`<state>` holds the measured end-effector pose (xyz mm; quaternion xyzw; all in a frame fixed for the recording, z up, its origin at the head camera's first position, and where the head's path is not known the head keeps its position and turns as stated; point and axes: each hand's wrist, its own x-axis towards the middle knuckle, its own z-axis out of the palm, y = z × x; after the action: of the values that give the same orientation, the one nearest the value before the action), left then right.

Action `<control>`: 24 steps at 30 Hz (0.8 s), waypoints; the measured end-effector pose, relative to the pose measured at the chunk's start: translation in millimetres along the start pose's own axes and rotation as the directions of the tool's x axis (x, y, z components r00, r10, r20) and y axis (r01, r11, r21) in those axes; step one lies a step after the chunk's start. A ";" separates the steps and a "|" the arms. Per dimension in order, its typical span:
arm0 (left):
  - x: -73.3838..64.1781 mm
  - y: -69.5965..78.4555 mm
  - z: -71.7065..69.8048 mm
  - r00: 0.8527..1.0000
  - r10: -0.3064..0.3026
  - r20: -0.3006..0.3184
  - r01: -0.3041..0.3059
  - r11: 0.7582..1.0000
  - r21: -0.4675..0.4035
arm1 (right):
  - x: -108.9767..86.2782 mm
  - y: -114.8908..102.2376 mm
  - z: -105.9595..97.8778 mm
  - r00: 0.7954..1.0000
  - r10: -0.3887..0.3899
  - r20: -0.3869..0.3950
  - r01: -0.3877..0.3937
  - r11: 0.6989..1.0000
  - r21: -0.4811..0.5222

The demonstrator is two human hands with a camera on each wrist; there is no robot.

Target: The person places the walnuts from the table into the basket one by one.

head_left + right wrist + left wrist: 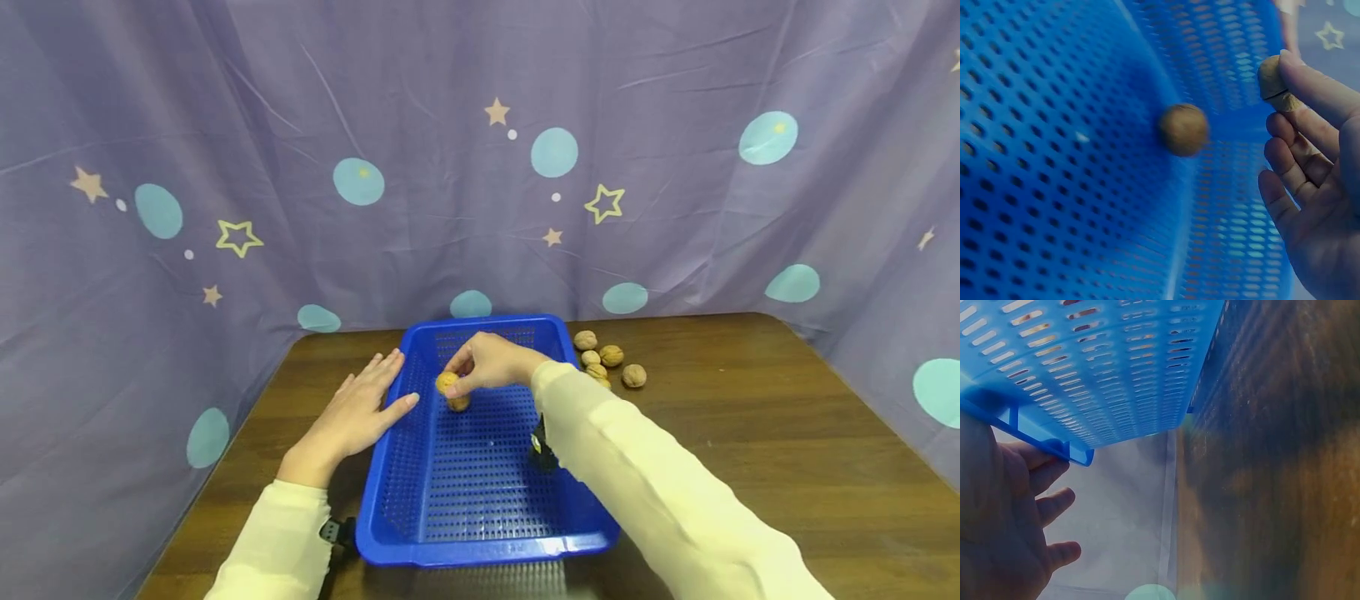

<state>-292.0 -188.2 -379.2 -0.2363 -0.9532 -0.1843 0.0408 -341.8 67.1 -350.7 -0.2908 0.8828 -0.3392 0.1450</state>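
A blue plastic basket (495, 552) with slotted walls stands on the wooden table. Between thumb and fingertips, my right hand (491, 362) pinches a walnut (446, 382) above the basket's left part; its seam shows in the right wrist view, where the held walnut (1270, 80) is near the upper right. Another walnut (1184, 130) lies in the basket near the wall, partly covered by the held one in the head view. My left hand (363, 408) rests on the left rim, fingers straight and spread; from below, the left wrist view shows these fingers (1054, 506) by the rim.
Several walnuts (633, 376) lie on the table (750, 433) just right of the basket's far corner. A purple curtain (420, 108) with stars and teal ovals hangs behind the table and at both sides.
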 end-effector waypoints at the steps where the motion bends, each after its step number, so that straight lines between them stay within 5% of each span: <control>1: 0.3 0.1 -0.3 1.000 0.000 0.001 0.000 1.000 -0.001 | 1.6 0.2 4.3 1.000 0.000 0.012 0.000 1.000 -0.012; 14: -0.5 0.3 -1.6 1.000 0.004 -0.008 -0.005 1.000 -0.006 | 8.8 1.8 31.9 0.992 0.036 0.121 -0.016 0.986 -0.164; 24: 0.3 0.5 0.0 1.000 0.006 -0.007 -0.006 1.000 -0.004 | 6.3 2.3 42.1 0.989 0.047 0.139 0.004 0.939 -0.343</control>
<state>-292.0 -187.6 -379.0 -0.2384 -0.9520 -0.1871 0.0441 -328.7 42.9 -383.4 -0.3256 0.9186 -0.1569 0.1597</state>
